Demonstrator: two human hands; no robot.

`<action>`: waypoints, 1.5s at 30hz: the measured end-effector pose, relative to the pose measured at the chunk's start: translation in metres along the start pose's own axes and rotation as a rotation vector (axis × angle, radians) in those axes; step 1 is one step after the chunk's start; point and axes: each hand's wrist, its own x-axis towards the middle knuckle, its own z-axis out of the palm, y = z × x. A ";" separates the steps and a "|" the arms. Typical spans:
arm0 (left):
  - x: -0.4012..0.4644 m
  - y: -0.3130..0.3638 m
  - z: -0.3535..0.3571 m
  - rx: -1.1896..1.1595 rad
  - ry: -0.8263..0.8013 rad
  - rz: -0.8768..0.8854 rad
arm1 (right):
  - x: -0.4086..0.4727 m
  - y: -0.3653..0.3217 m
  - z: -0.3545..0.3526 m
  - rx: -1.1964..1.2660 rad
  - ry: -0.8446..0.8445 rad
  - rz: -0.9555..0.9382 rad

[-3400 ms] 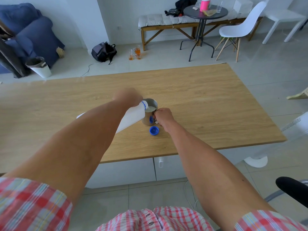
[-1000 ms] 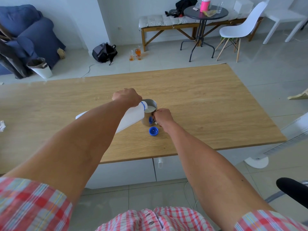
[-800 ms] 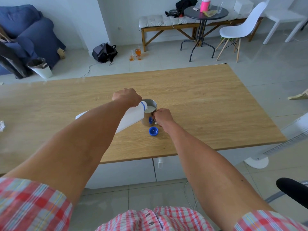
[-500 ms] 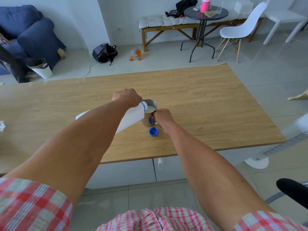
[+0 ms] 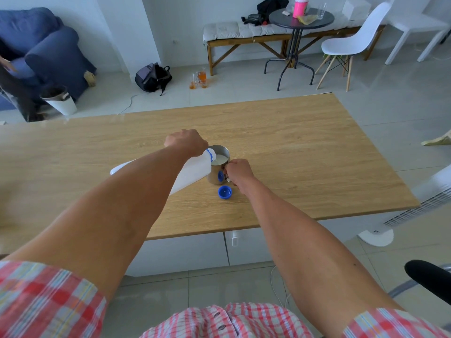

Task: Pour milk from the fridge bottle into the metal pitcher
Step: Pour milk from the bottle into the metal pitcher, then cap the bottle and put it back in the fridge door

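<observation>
The bottle (image 5: 192, 170) is white with a blue ring, and the cap (image 5: 224, 192) is blue. The pitcher (image 5: 218, 170) is shiny silver with white milk (image 5: 220, 159) inside. The tabletop (image 5: 305, 152) is light brown wood, and the shirt (image 5: 44, 301) has red and white checks.

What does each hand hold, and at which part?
The left hand grips the milk bottle near its neck. The right hand holds the metal pitcher at its handle side.

The left forearm covers most of the milk bottle (image 5: 195, 170), leaving only its base and neck end showing, and the left grip (image 5: 186, 142) hides where its fingers wrap the bottle. The pitcher (image 5: 217, 173) handle is buried inside the right grip (image 5: 238, 170). The bench (image 5: 305, 152) runs off the picture's left edge. Any pouring stream is too small to make out.
</observation>
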 end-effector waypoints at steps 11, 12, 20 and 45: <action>-0.006 -0.021 0.014 -0.248 0.026 -0.058 | -0.004 -0.003 -0.001 -0.036 -0.005 0.017; -0.007 -0.023 0.017 -0.277 0.035 -0.066 | -0.005 -0.004 -0.002 -0.041 -0.005 0.021; -0.018 -0.046 0.026 -0.703 0.127 -0.150 | -0.012 -0.008 -0.005 -0.084 -0.002 0.032; -0.058 -0.066 0.079 -1.450 0.626 -0.241 | -0.058 0.068 0.017 -0.427 0.144 -0.129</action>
